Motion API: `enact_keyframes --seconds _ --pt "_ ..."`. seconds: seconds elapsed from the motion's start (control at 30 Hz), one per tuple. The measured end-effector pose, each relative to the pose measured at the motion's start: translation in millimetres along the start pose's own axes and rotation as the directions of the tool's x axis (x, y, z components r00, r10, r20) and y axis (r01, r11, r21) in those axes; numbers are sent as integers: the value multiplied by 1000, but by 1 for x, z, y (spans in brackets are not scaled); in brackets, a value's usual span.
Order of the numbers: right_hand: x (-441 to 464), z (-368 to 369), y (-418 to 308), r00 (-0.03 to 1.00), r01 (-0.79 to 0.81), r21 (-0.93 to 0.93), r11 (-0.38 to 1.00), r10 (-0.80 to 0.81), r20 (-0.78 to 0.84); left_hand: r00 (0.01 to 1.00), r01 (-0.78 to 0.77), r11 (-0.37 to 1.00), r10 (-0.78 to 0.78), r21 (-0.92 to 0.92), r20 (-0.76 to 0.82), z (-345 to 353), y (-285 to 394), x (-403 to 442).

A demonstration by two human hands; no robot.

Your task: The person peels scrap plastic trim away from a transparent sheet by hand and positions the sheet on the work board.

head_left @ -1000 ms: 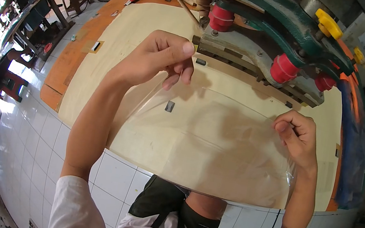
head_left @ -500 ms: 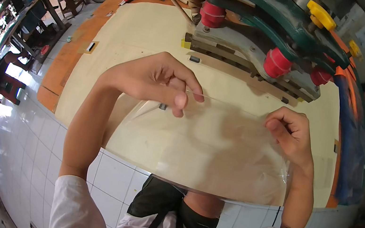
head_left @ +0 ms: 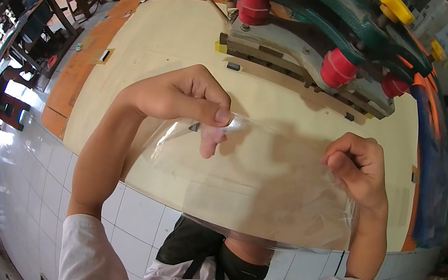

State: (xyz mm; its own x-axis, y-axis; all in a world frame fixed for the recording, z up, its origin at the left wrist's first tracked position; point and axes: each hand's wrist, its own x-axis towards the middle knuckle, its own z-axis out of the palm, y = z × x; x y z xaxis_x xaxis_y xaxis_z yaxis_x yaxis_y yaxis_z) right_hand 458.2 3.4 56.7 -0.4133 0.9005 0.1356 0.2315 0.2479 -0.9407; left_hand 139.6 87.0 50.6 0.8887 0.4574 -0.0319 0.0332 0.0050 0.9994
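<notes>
A clear plastic sheet (head_left: 272, 188) hangs between my hands, over the front part of the pale work surface. My left hand (head_left: 183, 101) pinches its upper left edge between the thumb on top and fingers seen through the film beneath. At the upper right corner, my right hand (head_left: 357, 167) is closed on the sheet, thumb against curled fingers. The film's lower edge hangs past the table's front edge, above my lap. Creases and glare show along its left side.
Beyond my hands stands a green press machine (head_left: 334, 34) with red cushions and a metal bar. Small dark blocks (head_left: 234, 66) sit on the pale sheet (head_left: 153, 29) covering the orange table. Blue material (head_left: 433, 191) hangs at the right edge.
My left fingers have closed from a loose, spread pose into a pinch on the film's edge. The right hand stays nearly where it was. The view has shifted slightly.
</notes>
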Motion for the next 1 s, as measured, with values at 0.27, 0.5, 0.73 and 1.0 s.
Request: enact_keyframes --seconds 0.27,0.5,0.73,1.0 --pt "4 3 7 987 123 -361 925 -150 -50 991 -19 997 29 81 -134 6 0 5" --pt "13 20 3 988 134 -348 928 -153 -28 986 -58 991 75 117 -147 13 0 5" --pt "33 47 -36 999 42 -332 942 -41 10 983 -113 985 130 126 -131 14 1 3" --pt "58 62 -33 989 -144 25 989 143 22 969 -155 975 182 161 -167 2 3 -3"
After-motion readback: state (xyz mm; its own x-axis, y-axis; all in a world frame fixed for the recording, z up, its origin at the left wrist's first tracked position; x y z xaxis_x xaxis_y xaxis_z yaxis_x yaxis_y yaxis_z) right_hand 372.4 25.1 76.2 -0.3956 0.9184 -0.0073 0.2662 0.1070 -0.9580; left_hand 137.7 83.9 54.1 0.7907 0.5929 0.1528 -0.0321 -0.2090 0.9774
